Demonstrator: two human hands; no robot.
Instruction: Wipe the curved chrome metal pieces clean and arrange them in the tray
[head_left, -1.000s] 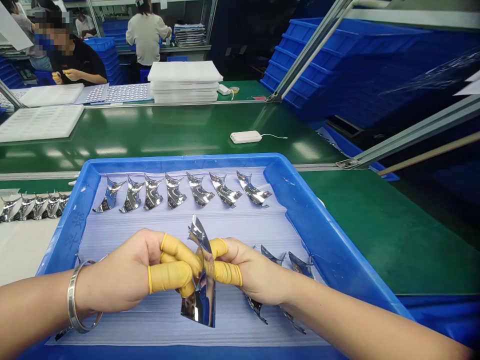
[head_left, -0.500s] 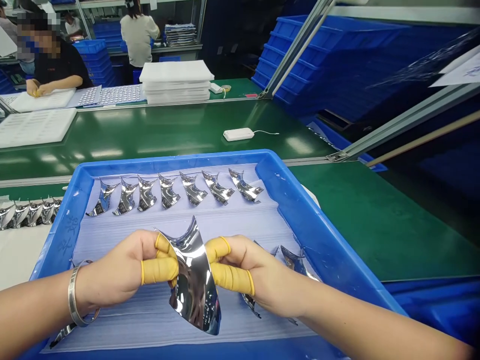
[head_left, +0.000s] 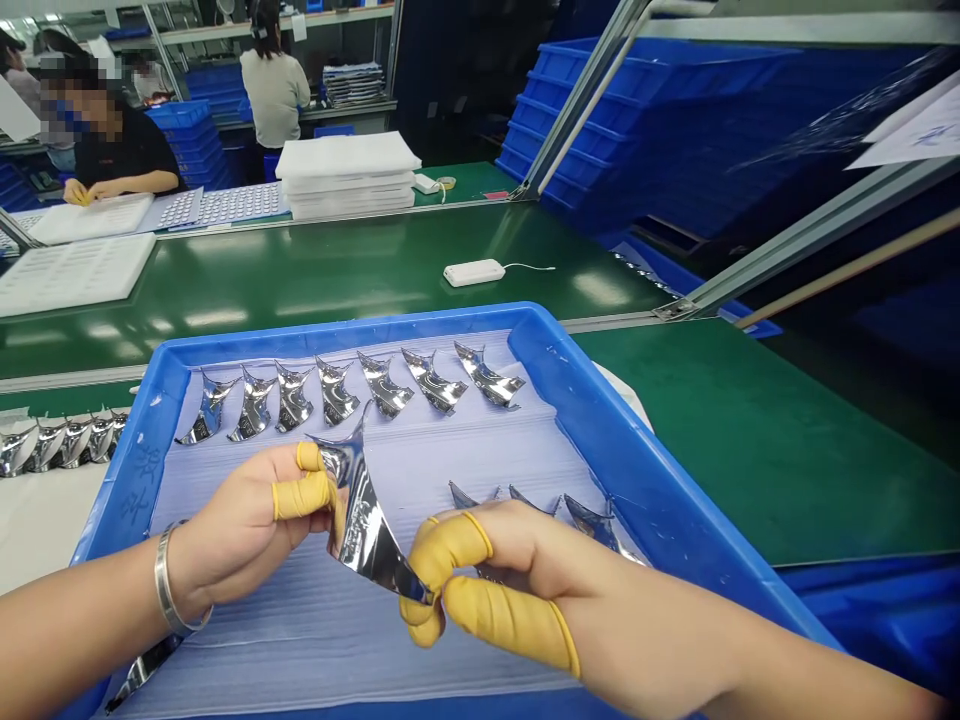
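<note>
The left hand [head_left: 247,510] and right hand [head_left: 517,580] are apart, both clamped on one thin metal piece [head_left: 364,520] and holding it in the air above a blue tray [head_left: 337,336]. The piece is mirror-bright and curved, with sharply pointed corners, and it tilts diagonally between the hands. The left thumb and fingers pinch its upper part, while the right fingertips grip its lower tip. Yellow finger cots [head_left: 301,495] cover the fingers, and a metal bangle [head_left: 166,580] circles the left wrist. Inside the tray, similar pieces [head_left: 337,392] stand in a row on a pale foam sheet [head_left: 465,450], with more near the right hand. Handwritten characters [head_left: 133,485] mark the tray's left wall, too blurred to read. The tray sits on a green tabletop [head_left: 637,430].
</note>
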